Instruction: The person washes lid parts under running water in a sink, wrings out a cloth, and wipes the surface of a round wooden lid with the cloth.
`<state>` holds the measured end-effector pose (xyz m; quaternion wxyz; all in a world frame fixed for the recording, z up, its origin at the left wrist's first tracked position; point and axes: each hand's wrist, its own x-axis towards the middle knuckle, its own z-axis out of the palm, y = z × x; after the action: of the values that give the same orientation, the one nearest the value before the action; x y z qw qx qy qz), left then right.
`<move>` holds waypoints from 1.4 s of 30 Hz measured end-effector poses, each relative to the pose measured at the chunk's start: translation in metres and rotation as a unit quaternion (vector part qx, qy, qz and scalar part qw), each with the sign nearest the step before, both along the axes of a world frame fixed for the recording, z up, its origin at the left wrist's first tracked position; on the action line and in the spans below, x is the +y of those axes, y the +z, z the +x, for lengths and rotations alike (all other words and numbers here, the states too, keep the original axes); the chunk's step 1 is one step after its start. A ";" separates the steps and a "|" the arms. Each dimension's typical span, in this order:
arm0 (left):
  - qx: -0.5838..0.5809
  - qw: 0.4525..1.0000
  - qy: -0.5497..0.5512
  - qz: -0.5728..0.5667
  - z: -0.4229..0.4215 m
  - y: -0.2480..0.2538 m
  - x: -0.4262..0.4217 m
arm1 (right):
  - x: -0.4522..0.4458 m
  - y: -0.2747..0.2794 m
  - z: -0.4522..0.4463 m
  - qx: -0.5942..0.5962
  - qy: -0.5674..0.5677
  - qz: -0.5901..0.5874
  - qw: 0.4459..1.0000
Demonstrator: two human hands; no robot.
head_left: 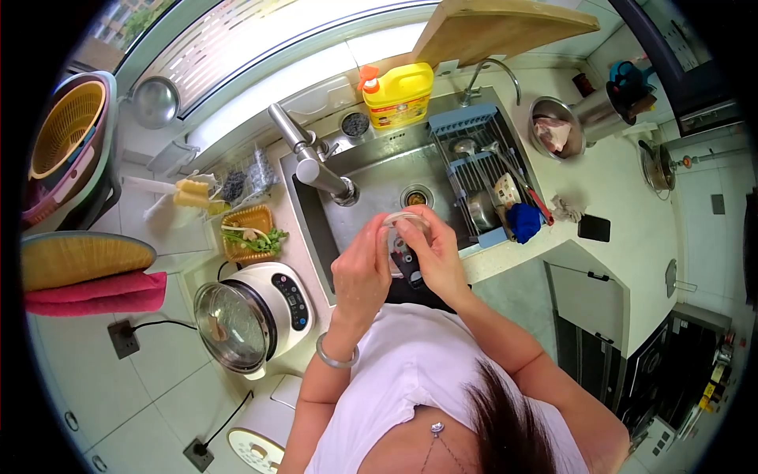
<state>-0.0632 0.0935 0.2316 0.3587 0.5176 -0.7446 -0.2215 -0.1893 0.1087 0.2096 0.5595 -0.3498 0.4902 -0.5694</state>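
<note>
My left hand (362, 266) and my right hand (442, 265) meet over the front edge of the steel sink (379, 178). Between them they hold a small clear round container (409, 224), its rim pinched by the fingers of both hands. Through and below it a dark shape with grey spots shows, which I cannot make out. The tall tap (316, 170) stands over the sink behind my left hand. To the right of my right hand, a blue-grey drying rack (466, 118) holds utensils and dishes, with a blue cloth (523, 222) at its front corner.
A yellow jug (399, 95) stands behind the sink. At left are a basket with greens (249, 237) and a white cooker with a glass lid (288, 300). To the right are a metal bowl with meat (555, 134), a black phone (594, 228) and a leaning wooden board (497, 31).
</note>
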 end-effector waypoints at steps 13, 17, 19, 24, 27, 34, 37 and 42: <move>-0.094 0.969 0.064 0.219 0.013 -0.045 -0.016 | -0.006 -0.028 -0.034 -0.073 0.161 0.094 0.980; -0.109 0.985 0.073 0.108 0.019 -0.073 -0.006 | -0.019 -0.126 -0.061 0.528 0.035 0.100 0.843; -0.134 0.980 0.050 0.141 0.026 -0.085 -0.004 | -0.019 -0.186 -0.089 0.320 -0.034 0.166 0.932; -0.118 0.967 0.036 0.223 0.045 -0.095 0.005 | -0.048 -0.178 -0.129 -0.046 -0.177 0.222 0.958; -0.120 0.963 0.017 0.241 0.052 -0.106 0.009 | -0.074 -0.226 -0.174 -0.201 -0.185 0.249 0.929; -0.112 0.959 0.001 0.259 0.054 -0.098 0.005 | -0.141 -0.324 -0.236 -0.307 -0.251 0.181 0.900; -0.087 0.960 0.013 0.264 0.056 -0.107 0.007 | -0.142 -0.303 -0.217 -0.261 -0.299 0.177 0.901; -0.082 0.985 0.018 0.153 0.050 -0.110 0.007 | -0.125 -0.258 -0.181 -0.198 -0.300 0.099 0.928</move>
<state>-0.0132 0.1001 0.1213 0.2169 0.5962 -0.7194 -0.2827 -0.3707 -0.0167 -0.0481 0.4802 -0.0095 0.5049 -0.7172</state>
